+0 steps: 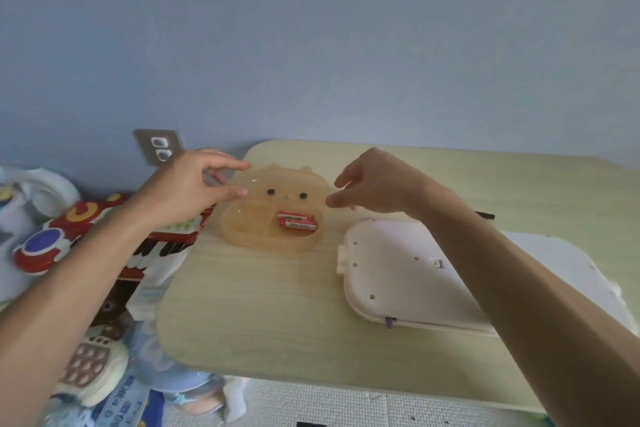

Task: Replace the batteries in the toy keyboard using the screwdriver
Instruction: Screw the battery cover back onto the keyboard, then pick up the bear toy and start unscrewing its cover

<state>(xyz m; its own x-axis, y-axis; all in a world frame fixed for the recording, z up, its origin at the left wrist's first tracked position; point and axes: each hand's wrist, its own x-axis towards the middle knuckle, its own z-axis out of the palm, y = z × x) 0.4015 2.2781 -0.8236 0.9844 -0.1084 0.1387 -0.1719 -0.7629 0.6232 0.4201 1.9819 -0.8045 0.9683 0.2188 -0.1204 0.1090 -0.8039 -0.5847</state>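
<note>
A white toy keyboard [398, 274] lies face down on the right of the pale wooden table [259, 315]. An orange animal-shaped tray [249, 222] sits at the table's back left, with two red batteries [297, 220] in its lower compartment. My left hand [194, 191] hovers over the tray's left edge, fingers apart, holding nothing. Just right of the tray's top, my right hand [374, 184] hovers empty, thumb and fingers spread. A dark tip [486, 216], perhaps the screwdriver, shows behind my right forearm; the rest is hidden.
A red toy piano [104, 236] and other toys lie left of the table, below its level. A wall socket [160, 149] sits on the blue wall behind. A white foam sheet [561, 253] lies under the keyboard at the right.
</note>
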